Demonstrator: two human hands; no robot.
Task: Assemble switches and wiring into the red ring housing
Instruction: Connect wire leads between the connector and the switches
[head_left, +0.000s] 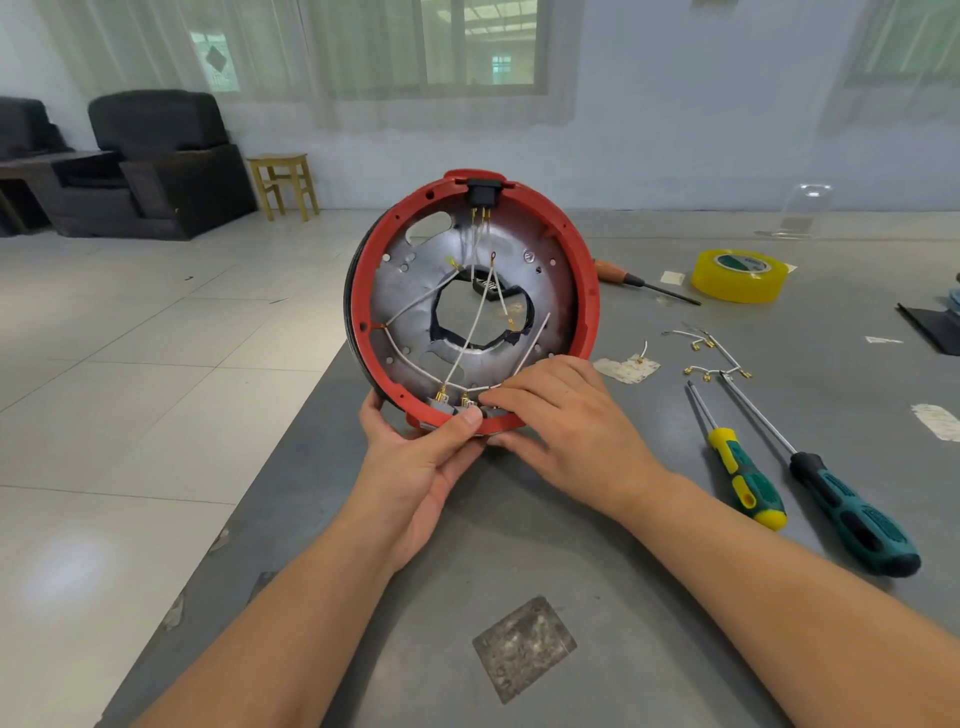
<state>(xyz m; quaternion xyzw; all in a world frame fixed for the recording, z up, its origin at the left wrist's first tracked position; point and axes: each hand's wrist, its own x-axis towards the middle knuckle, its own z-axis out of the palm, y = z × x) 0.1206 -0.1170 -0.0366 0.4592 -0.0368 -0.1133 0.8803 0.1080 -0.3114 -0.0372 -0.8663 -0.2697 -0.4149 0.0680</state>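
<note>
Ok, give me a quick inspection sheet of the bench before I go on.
Surface: grey table, scuffed, with tape scraps.
Job's things: red ring housing held upright on its edge; black socket at its top; switches at its bottom rim.
Clutter: two screwdrivers, an orange-handled tool, yellow tape roll.
Hands: left hand grips the housing's lower rim; right hand has fingers at the switches.
Cables: white wires cross inside the housing; spare leads lie on the table.
Surroundings: dark armchairs, wooden stool, windows.
</note>
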